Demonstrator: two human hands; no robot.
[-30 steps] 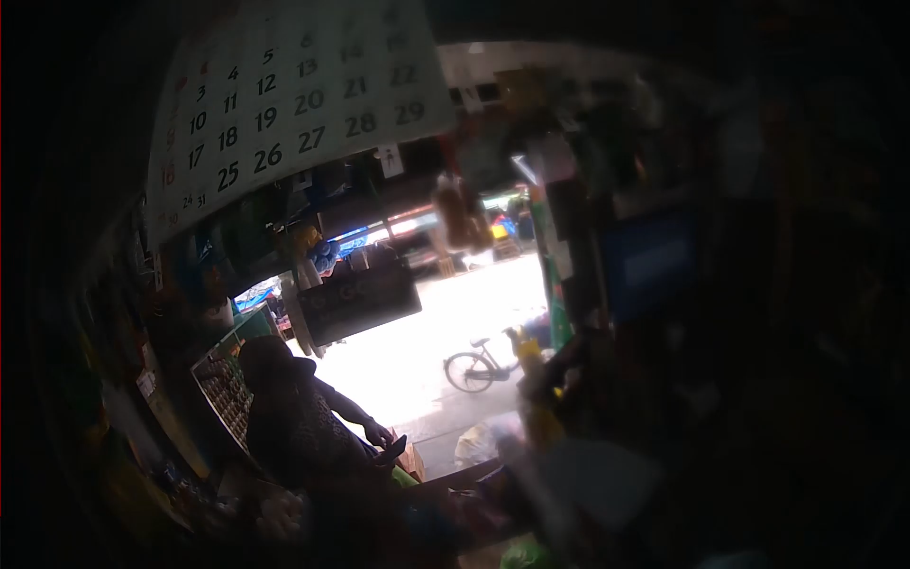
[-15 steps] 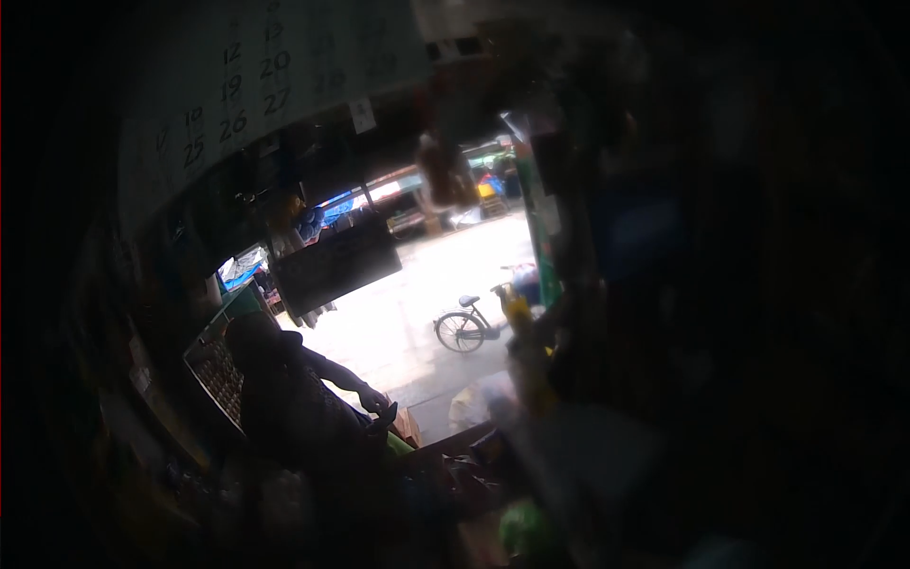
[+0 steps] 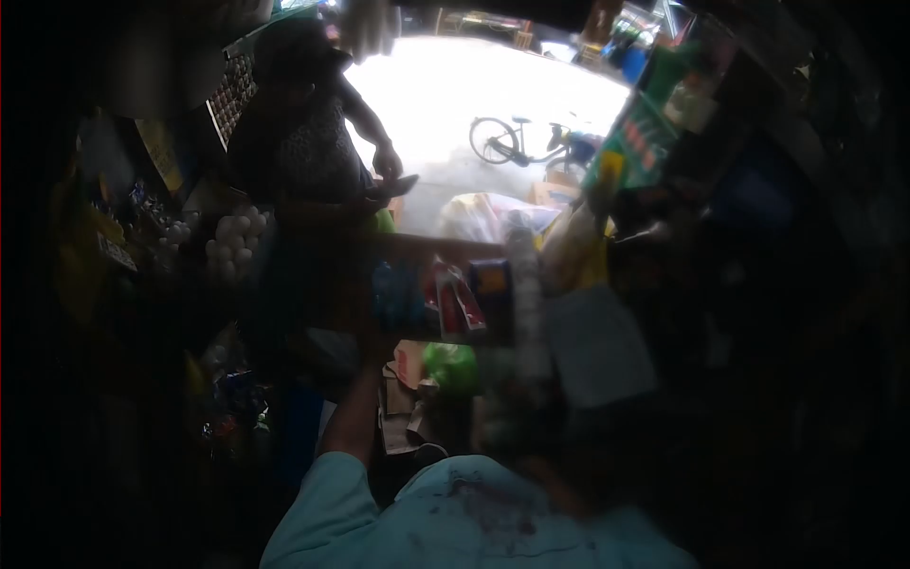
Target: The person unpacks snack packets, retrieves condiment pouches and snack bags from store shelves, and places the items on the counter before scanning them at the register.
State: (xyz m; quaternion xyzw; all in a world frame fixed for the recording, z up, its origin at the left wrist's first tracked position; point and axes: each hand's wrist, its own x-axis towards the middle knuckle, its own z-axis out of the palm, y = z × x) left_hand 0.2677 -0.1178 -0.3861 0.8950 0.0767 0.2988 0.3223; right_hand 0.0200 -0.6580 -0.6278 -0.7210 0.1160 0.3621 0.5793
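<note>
Out of a light blue sleeve, my left forearm stretches forward to the edge of a dark wooden counter. Shadow swallows the hand there, so its fingers do not show. Nearest to it are blue-tinted packs and red packets on the counter, with a dark blue and yellow pack beside them. Below the counter sit a green plastic bag and some cardboard. Only a dim, blurred bit of my right arm appears; the right hand is not visible.
Across the counter a person holds a flat dark object. White eggs are piled at left, with egg trays behind. A pale sheet hangs at right. Outside stands a bicycle.
My view has tilted down and levelled out. The calendar has left the picture, while the counter, my shirt and my left arm have come in. The person still holds the flat object.
</note>
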